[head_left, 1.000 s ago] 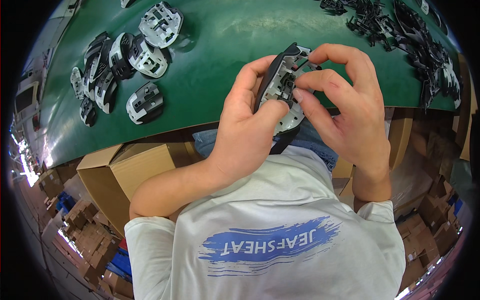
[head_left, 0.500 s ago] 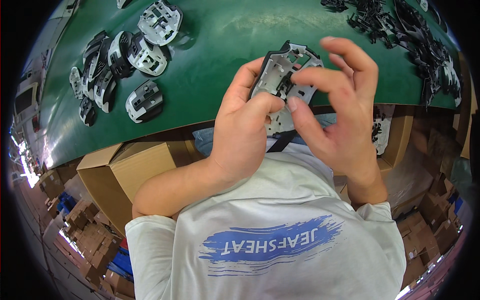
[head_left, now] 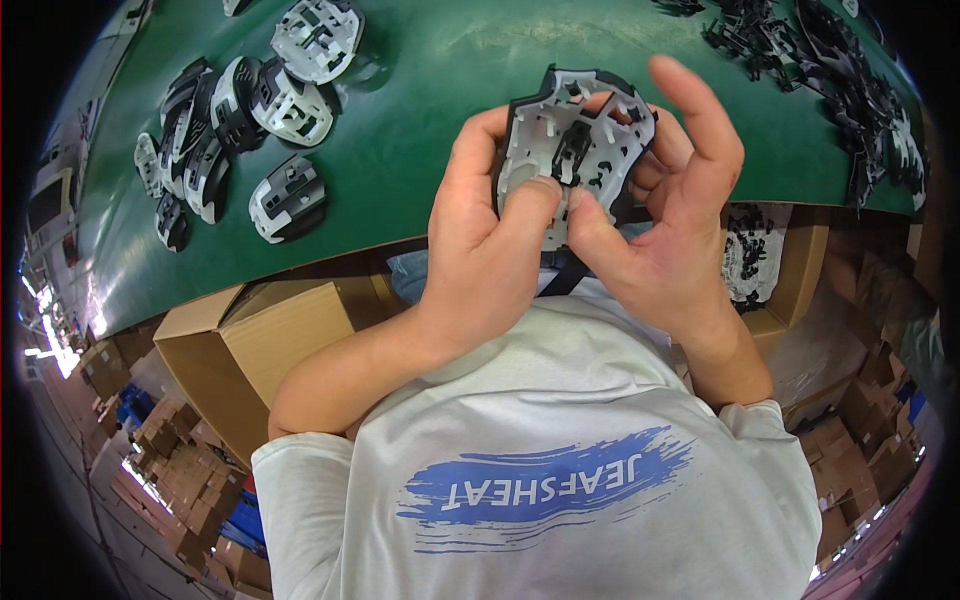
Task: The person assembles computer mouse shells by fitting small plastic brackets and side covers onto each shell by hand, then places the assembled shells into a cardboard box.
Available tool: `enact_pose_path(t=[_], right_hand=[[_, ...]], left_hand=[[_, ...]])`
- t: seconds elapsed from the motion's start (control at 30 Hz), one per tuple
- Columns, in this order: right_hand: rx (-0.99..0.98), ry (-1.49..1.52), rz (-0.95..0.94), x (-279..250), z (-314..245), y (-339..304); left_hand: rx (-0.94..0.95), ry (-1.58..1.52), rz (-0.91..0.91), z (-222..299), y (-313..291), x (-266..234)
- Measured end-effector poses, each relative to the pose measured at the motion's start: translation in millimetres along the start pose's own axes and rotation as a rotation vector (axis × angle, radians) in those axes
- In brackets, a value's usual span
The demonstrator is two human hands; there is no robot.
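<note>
A computer mouse shell (head_left: pixel 535 135), white inside with a black outer edge, is held hollow side up above the table's near edge. My left hand (head_left: pixel 482 235) grips its left side, with the thumb pressed on the lower inside and the fingers behind. On the right, my right hand (head_left: pixel 665 240) has its thumb on the lower inside too, and some fingers curl behind the shell while the index finger points up. Between the thumbs and the shell's middle sits a narrow black plastic piece (head_left: pixel 572 150); the thumbs touch its lower end.
The green table (head_left: pixel 440 110) carries several mouse shells (head_left: pixel 235 105) at the left and a heap of black plastic parts (head_left: pixel 850 90) at the right. Below its edge stand an open cardboard box (head_left: pixel 285 335) and another box with a bag of small black parts (head_left: pixel 752 255).
The shell has turned its hollow side more toward view. My right hand's index finger has left the black piece and lifted, while other right fingers now curl behind the shell.
</note>
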State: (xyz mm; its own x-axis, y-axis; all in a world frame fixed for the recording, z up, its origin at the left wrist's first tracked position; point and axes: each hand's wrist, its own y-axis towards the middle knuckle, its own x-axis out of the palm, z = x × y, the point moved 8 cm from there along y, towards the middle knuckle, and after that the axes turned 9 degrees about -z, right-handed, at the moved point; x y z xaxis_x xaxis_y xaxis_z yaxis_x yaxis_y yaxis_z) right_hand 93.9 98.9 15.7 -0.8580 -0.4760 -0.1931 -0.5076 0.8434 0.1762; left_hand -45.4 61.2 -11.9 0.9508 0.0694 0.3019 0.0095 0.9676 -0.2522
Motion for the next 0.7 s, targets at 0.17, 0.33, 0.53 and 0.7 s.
enact_pose_path(t=[0.17, 0.33, 0.53, 0.7], right_hand=[[0.000, 0.078, 0.030, 2, -5, 10], [0.154, -0.010, 0.051, 7, -9, 16], [0.124, -0.069, 0.000, 6, 14, 17], [0.110, 0.073, -0.067, 14, 10, 28]], left_hand=[[0.294, 0.314, 0.023, 17, 6, -5], [0.377, 0.492, 0.023, 15, 6, -4], [0.351, 0.456, 0.023, 6, 11, -11], [0.291, 0.476, 0.109, 20, -4, -26]])
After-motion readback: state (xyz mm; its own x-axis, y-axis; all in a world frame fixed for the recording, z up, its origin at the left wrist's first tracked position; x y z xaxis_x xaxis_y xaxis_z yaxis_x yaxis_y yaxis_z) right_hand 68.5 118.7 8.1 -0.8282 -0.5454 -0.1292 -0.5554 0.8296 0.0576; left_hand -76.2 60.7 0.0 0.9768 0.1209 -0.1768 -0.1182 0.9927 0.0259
